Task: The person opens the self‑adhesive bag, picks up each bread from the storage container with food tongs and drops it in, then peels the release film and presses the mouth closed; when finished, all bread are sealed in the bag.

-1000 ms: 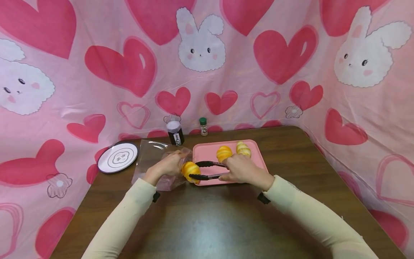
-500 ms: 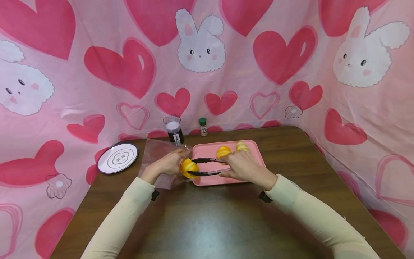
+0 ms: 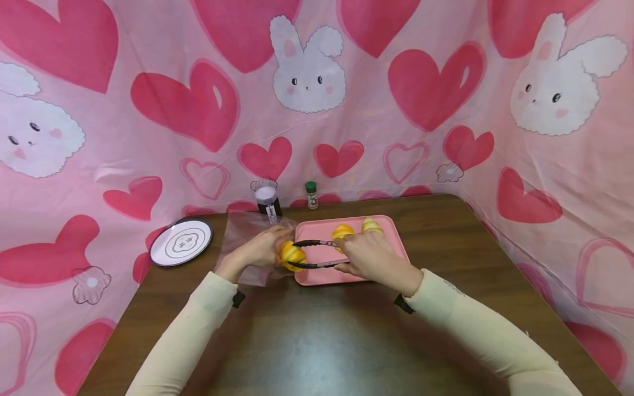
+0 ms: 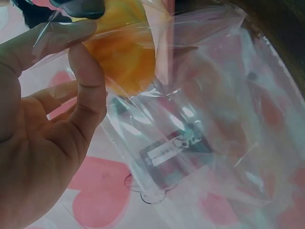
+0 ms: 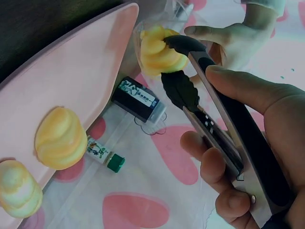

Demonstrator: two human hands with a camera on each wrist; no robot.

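My right hand grips metal tongs with black tips. Between the tips is a yellow-orange bread roll. The left wrist view shows that roll at the mouth of a clear plastic bag, partly behind the film. My left hand pinches the bag's edge between thumb and finger, close beside the roll. On the pink tray lie a second orange roll and a paler roll, both partly behind my right hand in the head view.
Left of the bag lies a white plate with a dark rim. A black jar with a pale lid and a small green-capped shaker stand at the table's back edge, before a pink heart-print cloth.
My left hand has brought the bag's opening around the roll, and the bag has shifted slightly right and drawn up. The tongs still hold the roll, now tilted a little differently.
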